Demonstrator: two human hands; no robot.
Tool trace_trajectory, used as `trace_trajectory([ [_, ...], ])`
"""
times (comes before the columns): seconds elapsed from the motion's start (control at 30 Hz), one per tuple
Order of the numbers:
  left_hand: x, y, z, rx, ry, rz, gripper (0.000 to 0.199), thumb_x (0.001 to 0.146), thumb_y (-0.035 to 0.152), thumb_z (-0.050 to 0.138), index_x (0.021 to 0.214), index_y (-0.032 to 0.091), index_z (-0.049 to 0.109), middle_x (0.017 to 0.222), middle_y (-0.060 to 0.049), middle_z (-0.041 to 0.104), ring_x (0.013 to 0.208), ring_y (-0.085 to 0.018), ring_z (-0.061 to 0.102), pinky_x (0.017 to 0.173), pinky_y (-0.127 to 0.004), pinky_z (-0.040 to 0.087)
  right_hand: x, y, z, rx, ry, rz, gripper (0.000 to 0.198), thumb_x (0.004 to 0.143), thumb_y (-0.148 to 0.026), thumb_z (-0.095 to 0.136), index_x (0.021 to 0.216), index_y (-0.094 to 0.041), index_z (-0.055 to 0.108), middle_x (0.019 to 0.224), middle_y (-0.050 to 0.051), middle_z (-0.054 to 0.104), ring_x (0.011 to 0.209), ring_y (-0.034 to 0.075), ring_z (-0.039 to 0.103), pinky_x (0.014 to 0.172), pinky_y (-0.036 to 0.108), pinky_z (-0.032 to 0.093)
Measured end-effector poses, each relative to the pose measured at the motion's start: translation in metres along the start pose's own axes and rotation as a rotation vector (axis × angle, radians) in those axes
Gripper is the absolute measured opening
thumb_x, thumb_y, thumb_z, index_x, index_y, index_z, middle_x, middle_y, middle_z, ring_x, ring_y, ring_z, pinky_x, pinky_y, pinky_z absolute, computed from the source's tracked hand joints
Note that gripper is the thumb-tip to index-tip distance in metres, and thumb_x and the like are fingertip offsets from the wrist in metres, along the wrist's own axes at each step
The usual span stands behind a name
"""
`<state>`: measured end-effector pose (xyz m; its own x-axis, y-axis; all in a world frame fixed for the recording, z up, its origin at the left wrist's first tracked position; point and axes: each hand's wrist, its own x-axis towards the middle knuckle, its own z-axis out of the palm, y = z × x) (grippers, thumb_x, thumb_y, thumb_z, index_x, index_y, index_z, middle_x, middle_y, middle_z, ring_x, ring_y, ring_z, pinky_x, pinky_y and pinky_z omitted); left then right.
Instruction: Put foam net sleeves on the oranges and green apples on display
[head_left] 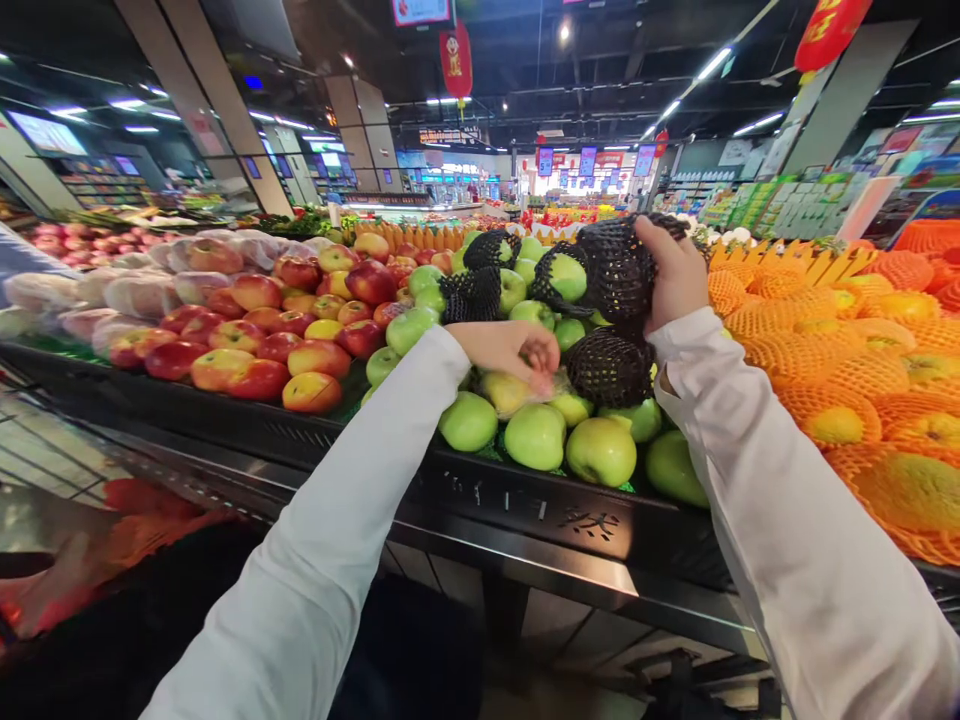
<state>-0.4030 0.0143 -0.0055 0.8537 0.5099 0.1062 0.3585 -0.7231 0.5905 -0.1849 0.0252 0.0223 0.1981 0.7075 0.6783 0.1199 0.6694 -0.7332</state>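
Note:
My left hand (pixel 521 350), slightly blurred, reaches over the green apples (pixel 535 436) with its fingers curled together. Shiny clear plastic film (pixel 504 392) shows at its fingertips, over a yellowish-green apple. On the right, my right hand (pixel 675 270) grips a black foam fruit net (pixel 619 265); the thumb lies along its near side and the other fingers are hidden. Whether fruit is inside that net I cannot tell. Just below it sits another black foam net (pixel 611 367). More black nets (pixel 480 292) lie among the apples farther back.
Red-yellow apples (pixel 259 330) are piled to the left, with wrapped fruit (pixel 139 295) beyond. Citrus in orange foam nets (pixel 847 365) fills the right. The black display edge (pixel 525 500) runs in front. A shopping cart's wire side (pixel 45 440) stands at lower left.

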Motion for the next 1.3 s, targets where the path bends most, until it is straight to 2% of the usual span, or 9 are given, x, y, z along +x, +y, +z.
trace_trajectory([
  [0.1, -0.011, 0.012, -0.001, 0.118, -0.212, -0.006, 0.046, 0.063, 0.051, 0.089, 0.097, 0.023, 0.077, 0.1, -0.002, 0.077, 0.093, -0.023, 0.071, 0.09, -0.038, 0.056, 0.01, 0.014, -0.004, 0.182, 0.204, 0.092, 0.017, 0.078, -0.025, 0.073, 0.086, -0.022, 0.058, 0.091, 0.002, 0.07, 0.093, 0.019, 0.069, 0.092, 0.039, 0.06],
  [0.43, -0.027, 0.038, 0.019, 0.469, -0.133, 0.136, 0.082, 0.041, 0.04, 0.1, 0.117, 0.032, 0.07, 0.113, -0.002, 0.072, 0.106, -0.025, 0.064, 0.095, -0.034, 0.052, 0.025, 0.046, -0.016, -0.016, 0.215, -0.201, 0.03, 0.08, -0.042, 0.073, 0.101, -0.023, 0.063, 0.102, 0.001, 0.068, 0.107, 0.022, 0.068, 0.094, 0.042, 0.057],
  [0.63, -0.023, 0.048, 0.026, 0.452, -0.204, 0.209, 0.051, 0.059, 0.041, 0.094, 0.106, 0.031, 0.076, 0.12, -0.005, 0.062, 0.112, -0.025, 0.057, 0.106, -0.038, 0.047, 0.022, 0.041, -0.016, -0.006, 0.241, -0.181, 0.029, 0.079, -0.036, 0.074, 0.102, -0.024, 0.062, 0.103, 0.002, 0.069, 0.103, 0.021, 0.069, 0.096, 0.041, 0.057],
  [0.7, -0.022, 0.049, 0.028, 0.448, -0.137, 0.217, 0.044, 0.065, 0.044, 0.091, 0.105, 0.03, 0.078, 0.12, -0.007, 0.058, 0.117, -0.027, 0.055, 0.11, -0.041, 0.044, 0.023, 0.042, -0.017, -0.048, 0.24, -0.193, 0.031, 0.08, -0.041, 0.073, 0.104, -0.024, 0.063, 0.105, 0.002, 0.069, 0.108, 0.022, 0.068, 0.096, 0.043, 0.057],
  [0.83, -0.022, 0.053, 0.025, 0.454, 0.221, 0.212, 0.024, 0.078, 0.046, 0.08, 0.089, 0.026, 0.077, 0.118, -0.009, 0.06, 0.119, -0.029, 0.054, 0.112, -0.047, 0.041, 0.027, 0.049, -0.02, -0.098, 0.261, -0.228, 0.036, 0.081, -0.049, 0.073, 0.106, -0.025, 0.064, 0.108, 0.004, 0.07, 0.11, 0.024, 0.068, 0.096, 0.044, 0.057],
  [0.93, -0.025, 0.055, 0.019, 0.318, 0.017, 0.19, 0.023, 0.08, 0.042, 0.079, 0.093, 0.024, 0.075, 0.108, -0.006, 0.066, 0.103, -0.022, 0.062, 0.099, -0.04, 0.049, 0.03, 0.055, -0.022, -0.095, 0.248, -0.248, 0.039, 0.081, -0.05, 0.073, 0.109, -0.024, 0.064, 0.109, 0.005, 0.07, 0.108, 0.025, 0.069, 0.096, 0.045, 0.057],
  [1.03, -0.028, 0.054, 0.019, 0.291, -0.215, 0.021, 0.054, 0.069, 0.036, 0.089, 0.116, 0.015, 0.071, 0.111, -0.008, 0.07, 0.099, -0.023, 0.066, 0.09, -0.037, 0.052, 0.032, 0.059, -0.024, -0.104, 0.212, -0.26, 0.039, 0.083, -0.05, 0.072, 0.111, -0.023, 0.064, 0.11, 0.006, 0.07, 0.109, 0.026, 0.068, 0.096, 0.046, 0.057],
  [1.13, -0.027, 0.051, 0.023, 0.35, -0.238, -0.09, 0.073, 0.059, 0.04, 0.094, 0.122, 0.014, 0.068, 0.114, -0.008, 0.071, 0.101, -0.026, 0.067, 0.09, -0.036, 0.052, 0.033, 0.06, -0.026, -0.118, 0.201, -0.275, 0.038, 0.085, -0.05, 0.069, 0.111, -0.023, 0.065, 0.11, 0.005, 0.07, 0.111, 0.026, 0.067, 0.097, 0.047, 0.057],
  [1.3, -0.024, 0.05, 0.028, 0.422, -0.214, -0.03, 0.077, 0.051, 0.046, 0.097, 0.115, 0.015, 0.068, 0.108, -0.007, 0.072, 0.094, -0.025, 0.067, 0.083, -0.034, 0.051, 0.034, 0.06, -0.029, -0.12, 0.241, -0.251, 0.037, 0.084, -0.048, 0.07, 0.11, -0.023, 0.062, 0.11, 0.005, 0.069, 0.108, 0.025, 0.068, 0.096, 0.047, 0.057],
])
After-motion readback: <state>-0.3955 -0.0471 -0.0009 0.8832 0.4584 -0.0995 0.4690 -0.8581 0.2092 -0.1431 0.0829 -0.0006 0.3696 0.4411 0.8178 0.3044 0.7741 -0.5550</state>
